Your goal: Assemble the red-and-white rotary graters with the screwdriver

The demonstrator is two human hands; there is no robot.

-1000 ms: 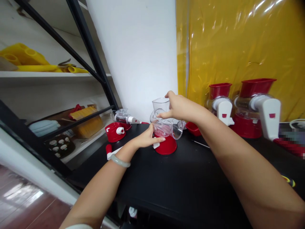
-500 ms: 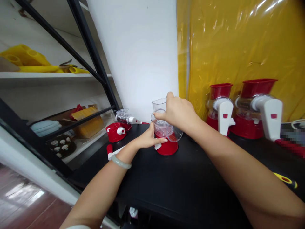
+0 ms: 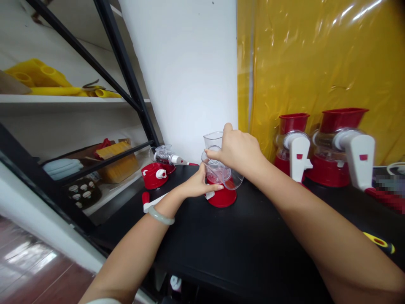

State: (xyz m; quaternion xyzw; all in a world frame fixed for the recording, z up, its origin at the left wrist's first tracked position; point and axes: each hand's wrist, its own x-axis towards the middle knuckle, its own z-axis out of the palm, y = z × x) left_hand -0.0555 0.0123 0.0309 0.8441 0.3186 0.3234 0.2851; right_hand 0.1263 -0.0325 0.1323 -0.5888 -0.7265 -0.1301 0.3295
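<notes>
In the middle of the head view, a clear plastic grater housing (image 3: 213,138) with an open-topped hopper sits over a round red base (image 3: 224,198), upright on the black table. My right hand (image 3: 239,145) grips the housing from above on its right side, its thumb across the front and the other fingers hidden behind. Low on the left, my left hand (image 3: 196,184) closes round the place where the housing meets the base, thumb in front. Whether the two parts are locked together I cannot tell.
Left of my hands are a red grater base (image 3: 154,176), a clear grater with a metal drum (image 3: 163,157) and a white crank (image 3: 155,202). Two assembled red drum graters (image 3: 292,145) (image 3: 335,169) stand right. A yellow-black tool (image 3: 379,241) lies near my right forearm. Shelving (image 3: 76,99) rises left.
Both hands keep their hold on the housing and base, with hardly any movement. The whole view has shifted slightly.
</notes>
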